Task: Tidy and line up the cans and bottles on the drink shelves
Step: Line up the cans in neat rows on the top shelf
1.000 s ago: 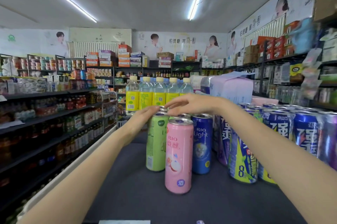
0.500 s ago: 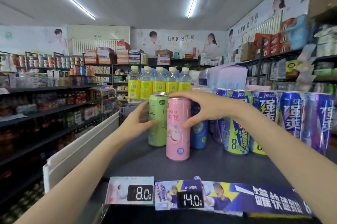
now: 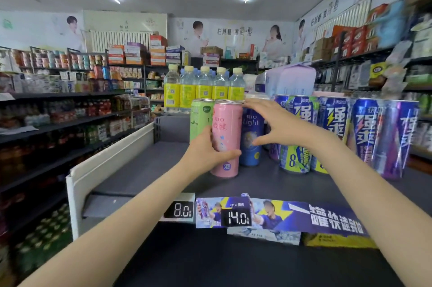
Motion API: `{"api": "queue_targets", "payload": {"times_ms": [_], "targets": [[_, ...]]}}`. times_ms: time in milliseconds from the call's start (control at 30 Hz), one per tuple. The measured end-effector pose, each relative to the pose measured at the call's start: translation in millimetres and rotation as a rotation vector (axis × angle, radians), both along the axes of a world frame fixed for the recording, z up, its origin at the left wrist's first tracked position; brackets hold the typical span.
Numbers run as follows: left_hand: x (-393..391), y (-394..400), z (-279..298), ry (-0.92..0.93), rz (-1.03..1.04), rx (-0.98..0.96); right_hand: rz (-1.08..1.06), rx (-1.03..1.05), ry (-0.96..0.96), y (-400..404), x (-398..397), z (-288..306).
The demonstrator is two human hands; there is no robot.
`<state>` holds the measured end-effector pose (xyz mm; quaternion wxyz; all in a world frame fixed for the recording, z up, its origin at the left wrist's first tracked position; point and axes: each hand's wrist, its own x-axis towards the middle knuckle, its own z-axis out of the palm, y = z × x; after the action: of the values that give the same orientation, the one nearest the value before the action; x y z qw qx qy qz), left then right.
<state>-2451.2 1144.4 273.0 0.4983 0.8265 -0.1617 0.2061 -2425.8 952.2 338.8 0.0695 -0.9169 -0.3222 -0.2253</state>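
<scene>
A tall pink can (image 3: 228, 123) stands upright near the front of the dark top shelf (image 3: 145, 177). My left hand (image 3: 208, 148) grips its lower half, thumb across the front. Right behind it stands a green can (image 3: 199, 120), and a blue can (image 3: 250, 137) stands to its right. My right hand (image 3: 275, 125) hovers spread in front of the blue can, fingers near the can tops, thumb low, holding nothing. A row of blue and purple cans (image 3: 364, 132) stands further right.
Several yellow-labelled water bottles (image 3: 203, 90) stand at the back of the shelf. A white side panel (image 3: 105, 158) borders the shelf on the left. Price tags (image 3: 178, 209) and a blue strip run along the front edge. An aisle of stocked shelves (image 3: 58, 123) lies to the left.
My left hand moved from the green can to grip the pink can low down. My right hand came off the pink can's top and opened in front of the blue can. The view dropped.
</scene>
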Motion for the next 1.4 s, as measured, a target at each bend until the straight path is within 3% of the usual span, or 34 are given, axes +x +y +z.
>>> {"api": "queue_targets", "payload": {"times_ms": [133, 300, 500, 667, 767, 900, 1033, 1400], "targets": [[-3, 19, 3, 0.039, 0.088, 0.03, -0.084, -0.004, -0.011, 4, -4, -5], [-1, 57, 1, 0.025, 0.357, 0.071, -0.067, 0.118, -0.005, 21, -11, -3], [12, 72, 3, 0.003, 0.582, 0.172, -0.154, 0.17, -0.12, 42, 2, -15], [25, 64, 2, 0.036, 0.592, 0.139, -0.043, 0.281, -0.135, 64, 10, 2], [27, 68, -1, 0.054, 0.481, 0.046, 0.015, 0.328, -0.073, 80, 18, 15], [28, 82, -11, 0.157, 0.32, -0.1, 0.017, 0.259, 0.02, 98, 20, 23], [27, 83, -13, 0.197, 0.208, -0.192, -0.007, 0.171, -0.035, 99, 21, 29], [32, 87, -16, 0.177, 0.322, -0.148, -0.087, 0.268, -0.231, 119, 20, 25]]}}
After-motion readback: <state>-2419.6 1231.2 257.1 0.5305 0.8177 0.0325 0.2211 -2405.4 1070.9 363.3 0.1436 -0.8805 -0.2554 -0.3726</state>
